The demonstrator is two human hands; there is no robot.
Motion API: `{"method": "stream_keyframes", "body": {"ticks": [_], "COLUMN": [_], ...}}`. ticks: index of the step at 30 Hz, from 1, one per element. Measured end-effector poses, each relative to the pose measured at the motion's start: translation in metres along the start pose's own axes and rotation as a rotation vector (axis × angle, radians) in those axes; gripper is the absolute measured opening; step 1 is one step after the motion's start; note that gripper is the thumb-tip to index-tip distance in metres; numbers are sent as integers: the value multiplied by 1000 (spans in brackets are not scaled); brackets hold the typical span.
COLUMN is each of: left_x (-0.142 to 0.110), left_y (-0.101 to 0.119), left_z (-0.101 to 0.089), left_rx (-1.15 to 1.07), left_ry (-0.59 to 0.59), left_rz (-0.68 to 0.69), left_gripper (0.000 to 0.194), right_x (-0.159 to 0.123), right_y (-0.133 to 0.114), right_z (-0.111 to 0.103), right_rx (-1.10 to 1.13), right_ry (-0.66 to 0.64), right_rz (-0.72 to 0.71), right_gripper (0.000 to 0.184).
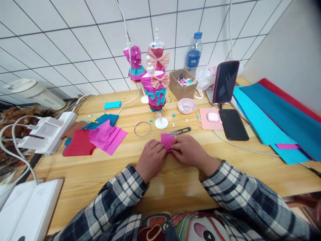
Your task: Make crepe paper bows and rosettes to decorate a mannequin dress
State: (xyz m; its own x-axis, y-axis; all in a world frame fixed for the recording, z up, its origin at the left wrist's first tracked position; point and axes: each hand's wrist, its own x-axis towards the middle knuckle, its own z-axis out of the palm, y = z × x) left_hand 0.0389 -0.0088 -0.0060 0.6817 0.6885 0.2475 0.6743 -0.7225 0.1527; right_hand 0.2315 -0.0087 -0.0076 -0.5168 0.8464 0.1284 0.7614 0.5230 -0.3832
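Note:
A small magenta piece of crepe paper (167,139) lies at the middle of the table, pinched along its near edge from both sides. My left hand (152,159) is closed on its left side, fingertips curled under from view. On the right side, my right hand (188,151) grips the same paper between thumb and fingers. Thread snips (181,131) rest just beyond the paper, their tips by its upper right corner. Past them stands a small white dress form (155,90) in a magenta paper dress with turquoise bows and a peach bow.
Crumpled magenta paper (107,135), red paper (79,144) and a metal ring (142,129) lie to the left. A bowl of beads (187,106), cardboard box (183,83), propped phone (225,82), black phone (235,124) and blue sheets (265,124) occupy the right. A power strip (54,135) sits far left.

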Motion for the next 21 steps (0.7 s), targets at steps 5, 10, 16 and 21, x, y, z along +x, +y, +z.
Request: {"method": "stream_keyframes", "body": {"ticks": [5,10,16,21], "left_x": [3,3,5,7], "left_y": [-1,-5,-10,-8], "left_z": [-2,-1,2,0], "left_rx": [-15,-20,-37,-45], "left_ry": [-9,-11,-23,-29], "left_rz": [-20,-37,-45,-40], "left_gripper": [18,18,17,18], "right_x": [-2,-3,-3,-3], "right_y": [-7,-6,-6,-7], "right_z": [-1,3,3,3], "right_rx": [15,15,-6,-13], "right_ry": [-11,-14,-29,-27], "right_rz": [14,64,95,95], "right_gripper": [20,22,20,22]}}
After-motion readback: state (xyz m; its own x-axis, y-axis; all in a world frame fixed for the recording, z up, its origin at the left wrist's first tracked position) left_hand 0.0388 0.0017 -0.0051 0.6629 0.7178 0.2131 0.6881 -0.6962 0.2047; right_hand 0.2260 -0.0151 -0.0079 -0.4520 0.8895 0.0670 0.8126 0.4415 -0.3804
